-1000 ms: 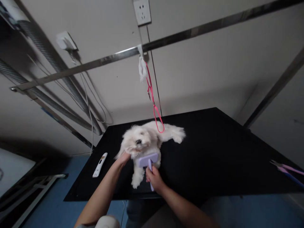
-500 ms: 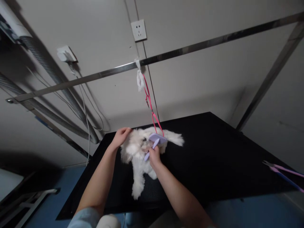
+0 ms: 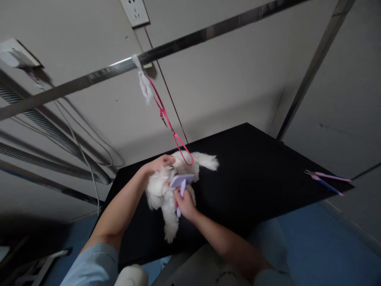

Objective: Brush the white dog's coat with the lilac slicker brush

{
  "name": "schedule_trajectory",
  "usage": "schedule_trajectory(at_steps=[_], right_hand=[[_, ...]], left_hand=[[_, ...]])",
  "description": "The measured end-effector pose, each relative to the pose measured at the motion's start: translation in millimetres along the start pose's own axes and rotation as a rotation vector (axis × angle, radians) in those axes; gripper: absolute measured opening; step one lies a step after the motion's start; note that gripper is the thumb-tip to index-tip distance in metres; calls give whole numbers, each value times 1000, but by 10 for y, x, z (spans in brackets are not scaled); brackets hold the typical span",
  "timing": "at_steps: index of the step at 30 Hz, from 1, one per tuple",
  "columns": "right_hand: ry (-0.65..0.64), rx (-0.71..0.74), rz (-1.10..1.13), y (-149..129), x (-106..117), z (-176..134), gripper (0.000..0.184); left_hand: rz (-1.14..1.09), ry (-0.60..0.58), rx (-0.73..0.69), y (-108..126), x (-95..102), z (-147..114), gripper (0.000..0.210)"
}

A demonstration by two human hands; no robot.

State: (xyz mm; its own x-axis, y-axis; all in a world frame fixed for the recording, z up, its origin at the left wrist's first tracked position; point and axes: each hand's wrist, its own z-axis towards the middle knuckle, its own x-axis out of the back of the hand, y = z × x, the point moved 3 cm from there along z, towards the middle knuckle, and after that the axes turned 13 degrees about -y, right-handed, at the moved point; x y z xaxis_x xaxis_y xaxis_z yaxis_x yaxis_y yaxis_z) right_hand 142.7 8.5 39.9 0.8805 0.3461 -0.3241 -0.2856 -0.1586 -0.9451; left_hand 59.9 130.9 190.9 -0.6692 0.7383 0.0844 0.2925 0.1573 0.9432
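A fluffy white dog [image 3: 170,216] lies on the black table [image 3: 238,182], one leg stretched toward me and another furry limb or tail pointing right. My left hand [image 3: 163,161] is closed on the fur at the top of its head, fingers curled. In my right hand [image 3: 186,203] is the handle of a lavender slicker brush [image 3: 182,180]. The brush head is against the fur beside the dog's face, its bristle side hidden from me. A pink leash loop [image 3: 184,149] hangs down over the dog's back.
A metal bar [image 3: 178,44] crosses above the table, with a white cloth strip [image 3: 145,85] tied on it holding the leash. Pliers-like clippers [image 3: 324,180] with pink and blue handles lie at the table's right end. Grey hoses [image 3: 56,131] and cables run along the left wall.
My view has shifted, so the scene sits further left. My left fingers have curled further over the dog's head. The brush has turned more upright and moved lower by the face.
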Motion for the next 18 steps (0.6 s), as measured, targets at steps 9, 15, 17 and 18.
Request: schedule_trajectory(at_steps=[9,15,17,18], right_hand=[[-122,-22,62,-82,-268,-121,26],[-289,-117,94,48,-456,-178,39],[-194,-15,133,-27,-433,-143,37],[-186,-40,150,-42,-431,-132,35]], left_hand=[[-49,163,-32,35,139,-154,16],[-22,160,-105,31,296,-218,24],[-76,152,-118,16,354,-234,23],[-100,153,-118,10,381,-239,22]])
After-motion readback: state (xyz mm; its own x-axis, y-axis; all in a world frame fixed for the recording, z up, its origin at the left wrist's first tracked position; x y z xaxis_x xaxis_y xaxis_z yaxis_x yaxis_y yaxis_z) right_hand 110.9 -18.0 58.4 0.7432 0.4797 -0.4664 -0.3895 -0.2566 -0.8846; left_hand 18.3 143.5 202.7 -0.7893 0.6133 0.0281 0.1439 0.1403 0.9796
